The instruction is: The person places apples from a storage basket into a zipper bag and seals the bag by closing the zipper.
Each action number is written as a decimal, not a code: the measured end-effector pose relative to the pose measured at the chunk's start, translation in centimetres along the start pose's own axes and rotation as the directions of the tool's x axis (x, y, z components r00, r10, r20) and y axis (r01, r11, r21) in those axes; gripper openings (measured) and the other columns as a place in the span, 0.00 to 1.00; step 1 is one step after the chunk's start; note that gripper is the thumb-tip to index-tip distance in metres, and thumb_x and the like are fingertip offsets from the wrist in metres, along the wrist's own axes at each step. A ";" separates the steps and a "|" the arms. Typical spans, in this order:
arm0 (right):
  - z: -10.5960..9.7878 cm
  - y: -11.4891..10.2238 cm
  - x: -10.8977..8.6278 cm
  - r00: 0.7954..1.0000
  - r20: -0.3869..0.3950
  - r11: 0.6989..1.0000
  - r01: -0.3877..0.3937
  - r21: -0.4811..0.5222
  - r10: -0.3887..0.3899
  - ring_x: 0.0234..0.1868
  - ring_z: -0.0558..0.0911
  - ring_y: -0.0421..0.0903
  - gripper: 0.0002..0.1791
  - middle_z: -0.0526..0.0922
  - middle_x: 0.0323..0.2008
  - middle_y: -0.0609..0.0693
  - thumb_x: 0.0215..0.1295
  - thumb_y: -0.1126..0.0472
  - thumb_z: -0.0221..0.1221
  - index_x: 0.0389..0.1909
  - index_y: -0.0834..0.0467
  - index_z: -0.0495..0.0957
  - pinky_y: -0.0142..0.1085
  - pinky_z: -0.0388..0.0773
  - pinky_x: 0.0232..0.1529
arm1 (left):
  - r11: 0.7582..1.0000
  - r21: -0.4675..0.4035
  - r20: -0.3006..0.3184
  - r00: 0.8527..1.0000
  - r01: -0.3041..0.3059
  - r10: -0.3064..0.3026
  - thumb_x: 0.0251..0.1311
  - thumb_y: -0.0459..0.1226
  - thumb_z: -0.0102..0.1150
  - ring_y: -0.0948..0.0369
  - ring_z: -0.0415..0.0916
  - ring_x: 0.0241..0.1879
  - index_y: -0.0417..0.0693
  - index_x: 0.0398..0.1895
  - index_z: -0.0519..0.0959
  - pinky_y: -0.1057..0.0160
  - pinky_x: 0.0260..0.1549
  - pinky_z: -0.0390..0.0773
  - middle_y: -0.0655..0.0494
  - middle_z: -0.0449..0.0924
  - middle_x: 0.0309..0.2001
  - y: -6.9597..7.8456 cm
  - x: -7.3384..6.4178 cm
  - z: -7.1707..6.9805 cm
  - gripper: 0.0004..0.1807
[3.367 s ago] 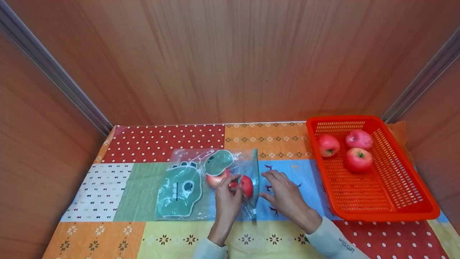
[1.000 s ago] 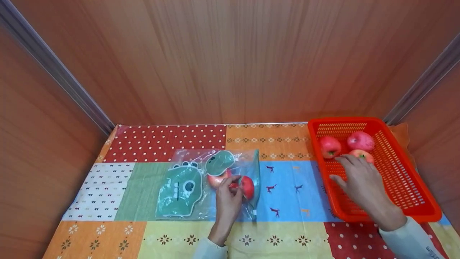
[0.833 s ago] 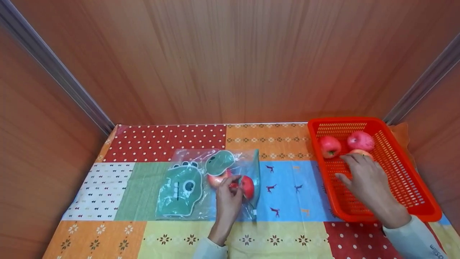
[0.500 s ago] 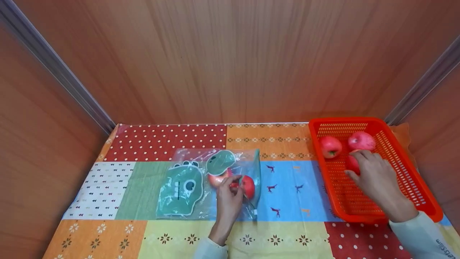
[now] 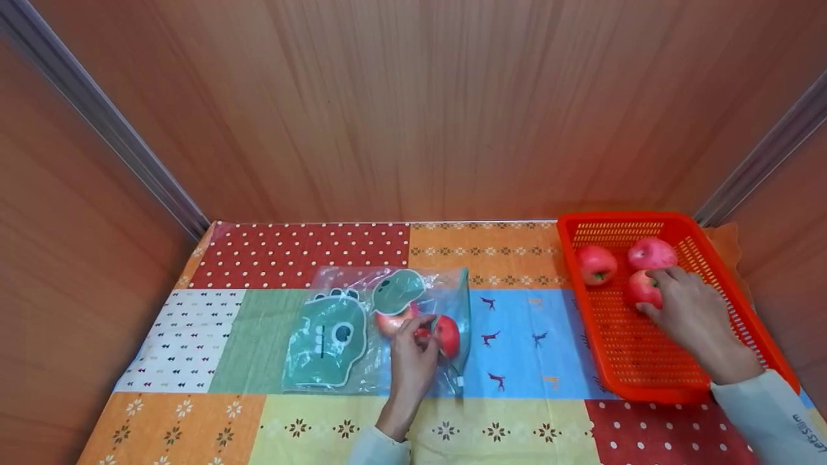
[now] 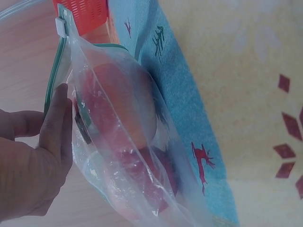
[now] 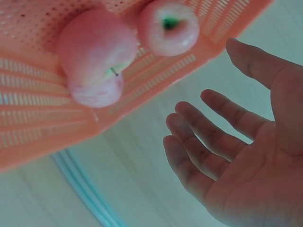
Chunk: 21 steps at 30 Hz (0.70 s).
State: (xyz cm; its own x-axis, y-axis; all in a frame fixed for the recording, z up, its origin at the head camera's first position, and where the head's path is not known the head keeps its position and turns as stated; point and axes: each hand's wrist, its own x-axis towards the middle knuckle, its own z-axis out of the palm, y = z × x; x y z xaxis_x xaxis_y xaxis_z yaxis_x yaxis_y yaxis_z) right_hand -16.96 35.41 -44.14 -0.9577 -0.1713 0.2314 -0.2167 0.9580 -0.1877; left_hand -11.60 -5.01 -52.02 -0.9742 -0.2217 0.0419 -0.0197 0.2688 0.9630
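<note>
Spread across the work surface: patchwork cloth (image 5: 297, 252). Standing on it at right: red basket (image 5: 665, 392). Lying flat at centre: clear bag (image 5: 326, 342) with green print, mouth toward the basket.

Left hand (image 5: 411, 361): at the bag mouth, apparently pinching the green zip edge (image 6: 50, 85) between thumb and fingers. Right hand (image 5: 694, 316): over the basket, fingers parted and slightly bent, thumb well away from them, nothing held. Overlapping the near apple (image 5: 645, 289) from above, but with a visible gap in the right wrist view; contact unlikely.

Step in hand, as judged: reaching for the near apple, with the bag mouth held. Next move: likely to call for lowering the right hand and closing thumb and fingers round that fruit, plus a steady left pinch.

Also in basket: left apple (image 5: 596, 265), back apple (image 5: 652, 253). Inside bag: at least two apples (image 5: 448, 336). Smallest: white slider (image 6: 61, 27) at the zip's end.
</note>
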 end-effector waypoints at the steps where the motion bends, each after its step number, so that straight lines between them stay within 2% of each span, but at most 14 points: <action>1: 0.0 0.2 0.1 1.000 0.004 1.000 0.001 -0.001 -0.001 0.44 0.77 0.72 0.37 0.77 0.52 0.76 0.49 0.63 0.81 0.58 0.73 0.75 0.72 0.79 0.46 | 1.000 0.002 0.002 1.000 0.006 -0.006 0.62 0.22 0.67 0.61 0.81 0.31 0.39 0.56 0.85 0.66 0.34 0.86 0.45 0.84 0.51 0.0 0.0 0.0 0.19; 6: 0.1 1.0 0.3 0.999 0.032 1.000 -0.002 -0.011 0.002 0.41 0.77 0.72 0.36 0.76 0.49 0.77 0.50 0.64 0.80 0.57 0.73 0.73 0.72 0.80 0.42 | 1.000 0.005 0.004 1.000 0.006 -0.006 0.62 0.22 0.66 0.62 0.80 0.30 0.39 0.56 0.85 0.67 0.32 0.85 0.44 0.84 0.51 -0.1 0.0 0.0 0.19; 12: -0.2 1.7 0.8 0.994 0.103 0.999 -0.034 -0.024 0.036 0.39 0.77 0.71 0.36 0.75 0.47 0.77 0.52 0.62 0.79 0.57 0.75 0.73 0.70 0.81 0.40 | 1.000 0.016 -0.005 1.000 -0.018 0.018 0.61 0.22 0.67 0.63 0.81 0.29 0.39 0.55 0.85 0.68 0.31 0.84 0.44 0.84 0.50 -0.2 0.0 0.0 0.19; 16: -0.2 2.1 1.1 0.986 0.154 0.997 -0.072 -0.005 0.072 0.43 0.76 0.72 0.38 0.74 0.50 0.78 0.54 0.61 0.79 0.59 0.75 0.72 0.71 0.80 0.44 | 1.000 0.020 0.003 1.000 0.002 -0.002 0.61 0.23 0.67 0.62 0.80 0.29 0.39 0.56 0.84 0.68 0.32 0.84 0.44 0.83 0.51 -0.1 0.0 0.0 0.19; 21: 0.0 2.8 1.3 0.979 0.184 0.996 -0.092 0.019 0.087 0.46 0.76 0.73 0.40 0.75 0.51 0.77 0.52 0.61 0.80 0.60 0.74 0.71 0.72 0.81 0.47 | 0.999 0.024 0.010 1.000 0.023 -0.023 0.62 0.24 0.67 0.61 0.80 0.30 0.39 0.57 0.84 0.67 0.34 0.85 0.45 0.83 0.52 0.1 0.0 0.0 0.20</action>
State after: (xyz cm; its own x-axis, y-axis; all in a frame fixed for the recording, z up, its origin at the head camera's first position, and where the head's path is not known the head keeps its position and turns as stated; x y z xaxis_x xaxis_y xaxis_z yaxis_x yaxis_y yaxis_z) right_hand -18.85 37.89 -44.36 -0.9913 -0.1270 0.0342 -0.1314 0.9651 -0.2266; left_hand -11.56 -5.03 -51.96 -0.9756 -0.2189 0.0174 -0.0472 0.2865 0.9569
